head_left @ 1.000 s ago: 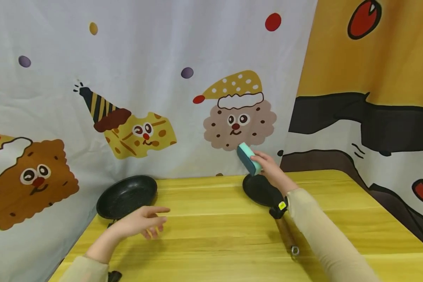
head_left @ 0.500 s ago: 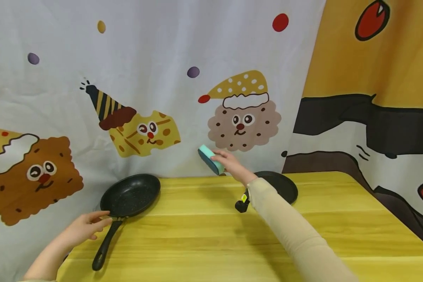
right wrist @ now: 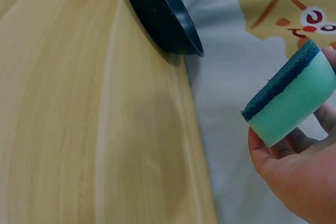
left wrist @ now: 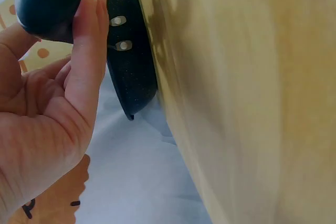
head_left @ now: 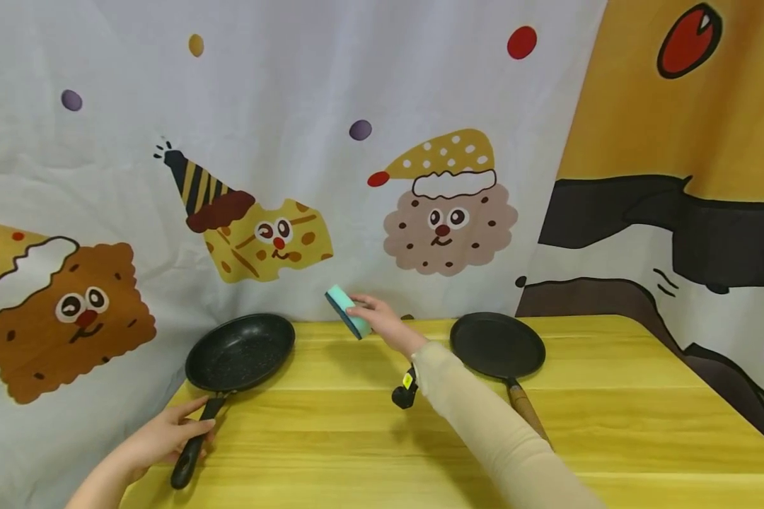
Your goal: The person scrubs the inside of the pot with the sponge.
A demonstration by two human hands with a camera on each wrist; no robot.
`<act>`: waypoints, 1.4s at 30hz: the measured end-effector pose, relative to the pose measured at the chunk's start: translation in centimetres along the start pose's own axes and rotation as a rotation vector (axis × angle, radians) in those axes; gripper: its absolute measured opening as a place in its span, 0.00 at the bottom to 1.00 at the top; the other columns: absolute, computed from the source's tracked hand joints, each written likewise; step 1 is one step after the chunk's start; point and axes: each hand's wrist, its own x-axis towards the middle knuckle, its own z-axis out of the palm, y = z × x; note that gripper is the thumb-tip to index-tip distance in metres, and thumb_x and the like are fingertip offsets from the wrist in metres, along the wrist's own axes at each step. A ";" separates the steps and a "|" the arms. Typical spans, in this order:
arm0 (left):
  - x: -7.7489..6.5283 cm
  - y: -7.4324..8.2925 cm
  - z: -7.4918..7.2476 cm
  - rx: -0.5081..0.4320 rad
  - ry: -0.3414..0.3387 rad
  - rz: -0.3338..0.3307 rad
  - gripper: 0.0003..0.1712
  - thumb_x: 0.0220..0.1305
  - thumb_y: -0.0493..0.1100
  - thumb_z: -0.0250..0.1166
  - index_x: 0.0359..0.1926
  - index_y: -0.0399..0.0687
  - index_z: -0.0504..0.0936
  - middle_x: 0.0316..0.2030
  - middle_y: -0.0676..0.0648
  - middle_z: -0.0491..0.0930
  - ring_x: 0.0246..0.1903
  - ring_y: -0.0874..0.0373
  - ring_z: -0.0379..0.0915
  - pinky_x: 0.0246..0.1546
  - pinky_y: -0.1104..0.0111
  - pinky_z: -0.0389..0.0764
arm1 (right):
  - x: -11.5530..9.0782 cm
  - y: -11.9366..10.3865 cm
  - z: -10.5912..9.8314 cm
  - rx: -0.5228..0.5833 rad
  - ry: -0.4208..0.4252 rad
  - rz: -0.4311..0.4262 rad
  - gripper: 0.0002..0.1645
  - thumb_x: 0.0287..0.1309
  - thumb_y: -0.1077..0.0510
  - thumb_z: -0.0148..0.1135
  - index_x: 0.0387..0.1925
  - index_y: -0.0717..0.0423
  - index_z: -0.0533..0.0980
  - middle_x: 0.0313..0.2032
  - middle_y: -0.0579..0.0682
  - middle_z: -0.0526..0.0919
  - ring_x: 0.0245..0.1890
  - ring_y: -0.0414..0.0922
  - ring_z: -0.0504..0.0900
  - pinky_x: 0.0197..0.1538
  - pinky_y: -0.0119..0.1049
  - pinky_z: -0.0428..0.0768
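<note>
Head view showed the left hand [head_left: 165, 438] nearest, low at the table's [head_left: 369, 424] front left edge, its fingers curled round the black handle [head_left: 191, 452] of a frying pan [head_left: 240, 351]. The thumb lay over the handle's top and the handle's end stuck out just below the fingers. In the left wrist view the same hand [left wrist: 50, 103] was seen from beneath: the fingers [left wrist: 92, 35] were pressed together and wrapped against the rounded handle end [left wrist: 47, 3], and the pan's dark bowl [left wrist: 131, 66], with two rivets showing, sat just beyond the fingertips at the table edge. The pan rested on the wood, its bowl stretching away from the left fingers toward the cloth backdrop [head_left: 293, 141]. Farther in, the right arm in a cream sleeve [head_left: 484, 424] reached across the middle of the table, a small black device [head_left: 405, 391] strapped under the wrist. The right hand [head_left: 385, 326] hung above the table and pinched a teal sponge [head_left: 349, 312] between thumb and fingers, the sponge tilted and jutting out to the left of the fingertips. The right wrist view showed the sponge [right wrist: 294, 95] with its dark scouring layer uppermost, gripped in the right hand [right wrist: 299, 171], the frying pan [right wrist: 163, 14] well apart beyond it. To the right of that hand, near the backdrop, lay a flat black pan [head_left: 498, 346] with a wooden handle [head_left: 527, 417].
</note>
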 end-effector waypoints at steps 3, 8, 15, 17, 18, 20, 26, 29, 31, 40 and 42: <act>0.0 -0.2 0.1 -0.038 -0.020 0.021 0.48 0.73 0.46 0.54 0.70 0.20 0.32 0.36 0.41 0.81 0.34 0.49 0.80 0.35 0.56 0.82 | 0.1 0.2 0.5 -0.005 -0.011 -0.006 0.35 0.65 0.45 0.59 0.70 0.49 0.65 0.59 0.54 0.73 0.50 0.49 0.76 0.52 0.49 0.75; -0.1 0.0 0.4 -0.063 -0.048 0.031 0.48 0.73 0.45 0.54 0.70 0.20 0.31 0.35 0.41 0.81 0.33 0.48 0.80 0.35 0.55 0.82 | 0.3 0.3 1.2 0.004 -0.031 -0.004 0.36 0.65 0.46 0.59 0.71 0.51 0.64 0.59 0.55 0.73 0.50 0.50 0.76 0.52 0.47 0.76; -0.1 0.7 2.0 -0.046 -0.053 0.043 0.48 0.73 0.45 0.55 0.70 0.20 0.33 0.34 0.40 0.81 0.34 0.46 0.81 0.33 0.55 0.83 | 0.8 0.4 3.0 0.025 -0.067 0.003 0.35 0.65 0.46 0.59 0.70 0.51 0.65 0.57 0.55 0.74 0.47 0.48 0.77 0.49 0.46 0.78; -0.1 0.9 2.3 -0.053 -0.073 0.050 0.48 0.73 0.45 0.55 0.70 0.20 0.33 0.34 0.40 0.82 0.34 0.45 0.81 0.33 0.55 0.83 | 0.7 0.3 3.6 0.012 -0.086 -0.006 0.34 0.66 0.46 0.58 0.70 0.50 0.65 0.56 0.54 0.75 0.47 0.47 0.77 0.49 0.45 0.78; -0.1 0.9 2.5 -0.055 -0.085 0.055 0.48 0.73 0.46 0.55 0.70 0.20 0.33 0.35 0.40 0.82 0.34 0.45 0.81 0.33 0.55 0.83 | 0.8 0.3 3.9 0.013 -0.093 -0.009 0.34 0.66 0.45 0.58 0.69 0.50 0.65 0.56 0.54 0.75 0.47 0.47 0.77 0.48 0.45 0.78; 0.0 1.0 2.8 -0.060 -0.107 0.060 0.48 0.73 0.46 0.54 0.70 0.20 0.32 0.35 0.40 0.82 0.34 0.45 0.81 0.33 0.55 0.83 | 0.7 0.3 4.6 0.015 -0.103 -0.012 0.33 0.66 0.45 0.59 0.69 0.49 0.66 0.55 0.53 0.75 0.46 0.47 0.77 0.48 0.46 0.77; 0.1 1.4 3.9 -0.041 -0.125 0.084 0.48 0.73 0.46 0.55 0.70 0.19 0.33 0.34 0.41 0.82 0.33 0.44 0.81 0.32 0.55 0.83 | 0.7 0.5 6.7 0.043 -0.122 -0.008 0.30 0.66 0.46 0.59 0.67 0.48 0.68 0.56 0.51 0.74 0.46 0.47 0.77 0.47 0.47 0.78; 0.0 1.6 4.4 -0.031 -0.125 0.098 0.48 0.73 0.45 0.55 0.69 0.18 0.32 0.33 0.41 0.82 0.32 0.44 0.81 0.31 0.55 0.83 | 0.6 0.6 7.6 0.023 -0.130 -0.011 0.29 0.66 0.46 0.59 0.66 0.47 0.69 0.59 0.49 0.73 0.49 0.47 0.76 0.49 0.48 0.76; 0.0 1.8 4.7 -0.027 -0.127 0.100 0.48 0.73 0.45 0.55 0.69 0.19 0.32 0.33 0.42 0.82 0.32 0.44 0.81 0.30 0.55 0.83 | 0.5 0.6 8.0 -0.005 -0.132 -0.021 0.30 0.66 0.45 0.59 0.67 0.47 0.69 0.60 0.49 0.72 0.53 0.47 0.74 0.52 0.49 0.75; -0.1 2.7 6.3 0.059 -0.121 0.160 0.48 0.72 0.46 0.57 0.69 0.16 0.37 0.32 0.42 0.82 0.24 0.53 0.77 0.22 0.59 0.81 | 0.2 0.6 8.3 -0.128 -0.139 -0.072 0.32 0.66 0.46 0.59 0.68 0.51 0.68 0.57 0.50 0.74 0.53 0.47 0.75 0.54 0.47 0.75; -0.1 3.0 6.7 0.081 -0.113 0.164 0.48 0.71 0.46 0.58 0.69 0.16 0.38 0.32 0.42 0.83 0.22 0.54 0.76 0.22 0.59 0.81 | 0.1 0.6 8.1 -0.156 -0.145 -0.083 0.31 0.66 0.47 0.59 0.68 0.51 0.68 0.57 0.51 0.75 0.53 0.47 0.76 0.53 0.45 0.76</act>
